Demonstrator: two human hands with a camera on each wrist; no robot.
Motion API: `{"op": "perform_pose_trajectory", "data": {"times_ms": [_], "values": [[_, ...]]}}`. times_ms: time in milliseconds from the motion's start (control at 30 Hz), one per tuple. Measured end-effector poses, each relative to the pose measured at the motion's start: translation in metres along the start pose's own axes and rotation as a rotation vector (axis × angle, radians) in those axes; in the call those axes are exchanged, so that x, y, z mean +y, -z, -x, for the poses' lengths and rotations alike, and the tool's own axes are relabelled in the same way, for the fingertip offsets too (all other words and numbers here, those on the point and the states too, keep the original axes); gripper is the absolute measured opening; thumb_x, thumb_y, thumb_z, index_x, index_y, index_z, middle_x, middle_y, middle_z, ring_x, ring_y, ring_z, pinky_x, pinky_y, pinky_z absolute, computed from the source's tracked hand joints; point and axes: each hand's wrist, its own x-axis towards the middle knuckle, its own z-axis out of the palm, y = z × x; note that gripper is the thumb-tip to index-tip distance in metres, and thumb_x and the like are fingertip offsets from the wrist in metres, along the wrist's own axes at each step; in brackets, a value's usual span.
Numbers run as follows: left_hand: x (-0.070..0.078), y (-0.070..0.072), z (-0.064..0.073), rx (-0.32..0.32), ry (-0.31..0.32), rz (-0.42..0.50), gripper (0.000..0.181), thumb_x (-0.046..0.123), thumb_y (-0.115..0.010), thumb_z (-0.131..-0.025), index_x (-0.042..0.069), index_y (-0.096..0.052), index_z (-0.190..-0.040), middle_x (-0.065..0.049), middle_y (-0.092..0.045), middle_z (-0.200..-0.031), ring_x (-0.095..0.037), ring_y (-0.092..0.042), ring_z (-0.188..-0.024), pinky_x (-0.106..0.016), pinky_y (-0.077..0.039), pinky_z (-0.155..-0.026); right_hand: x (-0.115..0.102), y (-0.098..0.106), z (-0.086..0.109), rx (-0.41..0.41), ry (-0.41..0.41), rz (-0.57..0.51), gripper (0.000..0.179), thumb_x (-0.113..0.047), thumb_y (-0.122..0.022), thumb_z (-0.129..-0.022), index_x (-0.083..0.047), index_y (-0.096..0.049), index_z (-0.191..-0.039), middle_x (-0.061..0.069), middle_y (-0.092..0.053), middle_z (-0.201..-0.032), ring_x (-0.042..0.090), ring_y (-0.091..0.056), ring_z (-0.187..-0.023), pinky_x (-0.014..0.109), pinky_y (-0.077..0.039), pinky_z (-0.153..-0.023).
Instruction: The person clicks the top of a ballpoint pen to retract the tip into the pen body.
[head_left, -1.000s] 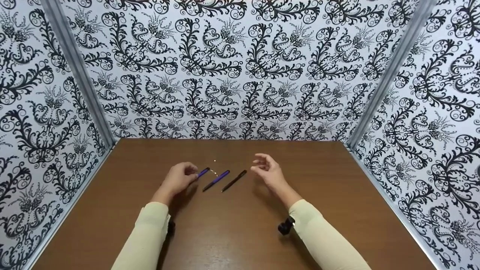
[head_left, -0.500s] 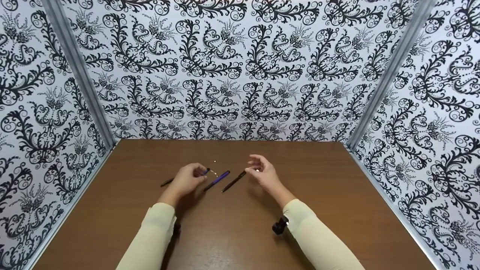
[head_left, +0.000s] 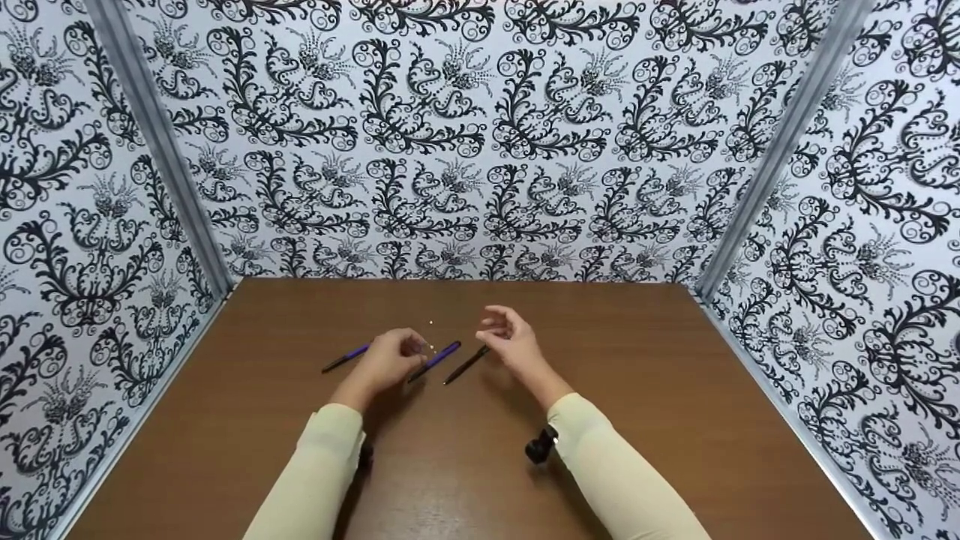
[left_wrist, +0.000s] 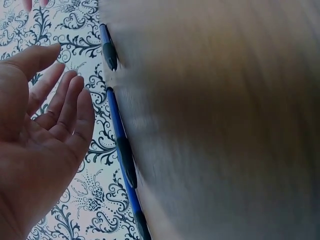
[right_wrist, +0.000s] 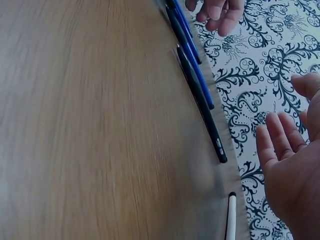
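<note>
- My left hand (head_left: 386,361): fingers loosely bent, gripping nothing, held above the pens
- My right hand (head_left: 521,349): fingers relaxed, thumb apart from them, gripping nothing
- Black pen (head_left: 465,366): left of my right fingers and closer to me, far end just beside that thumb in the head view, apart from it in the right wrist view; long axis from near left to far right; right hand nearer
- Right blue pen (head_left: 441,357): just right of my left fingertips, between my hands, same slant; left hand nearer
- Middle blue pen (left_wrist: 117,120): near my left fingers, out of sight in the head view, presumably behind that hand
- Left blue pen (head_left: 345,359): left of my left hand, dark grip end toward me
- White pen (right_wrist: 231,215): near my right hand, black at one end, partly out of frame
- Table (head_left: 442,480): wood-look, beneath my fingers
- Writing: small pale lettering toward the black pen's far end, too small to read; no brand legible
</note>
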Motion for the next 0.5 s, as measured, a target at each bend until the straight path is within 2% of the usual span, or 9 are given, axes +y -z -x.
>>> {"op": "perform_pose_trajectory", "data": {"times_ms": [100, 300, 500], "values": [[0.002, -0.002, 0.001, -0.003, 0.008, -0.006, 0.018, 0.004, -0.078, -0.102, 0.000, -0.075, -0.119, -0.007, -0.075, -0.108, -0.026, -0.071, -0.103, -0.050, -0.060, -0.095, 0.002, -0.004, -0.001, -0.008, -0.005, -0.009, 0.049, 0.005, -0.079, -0.097, 0.005, -0.062, -0.143, 0.037, -0.066, -0.131, 0.037, -0.072, -0.112, 0.025, -0.059, -0.091], [0.005, -0.004, 0.001, -0.019, 0.013, -0.018, 0.020, 0.003, -0.077, -0.102, 0.000, -0.076, -0.121, -0.012, -0.076, -0.113, -0.029, -0.072, -0.107, -0.052, -0.059, -0.098, 0.006, -0.010, -0.003, -0.008, -0.015, 0.027, 0.050, 0.005, -0.080, -0.097, 0.003, -0.062, -0.143, 0.033, -0.068, -0.130, 0.034, -0.072, -0.111, 0.029, -0.060, -0.091], [0.006, -0.004, 0.000, -0.040, 0.023, -0.015, 0.022, 0.003, -0.077, -0.102, 0.001, -0.076, -0.124, -0.012, -0.077, -0.116, -0.030, -0.072, -0.109, -0.053, -0.059, -0.100, 0.008, -0.017, -0.004, -0.003, -0.030, 0.032, 0.051, 0.006, -0.081, -0.096, 0.004, -0.063, -0.143, 0.036, -0.066, -0.133, 0.032, -0.073, -0.111, 0.030, -0.061, -0.091]]}}
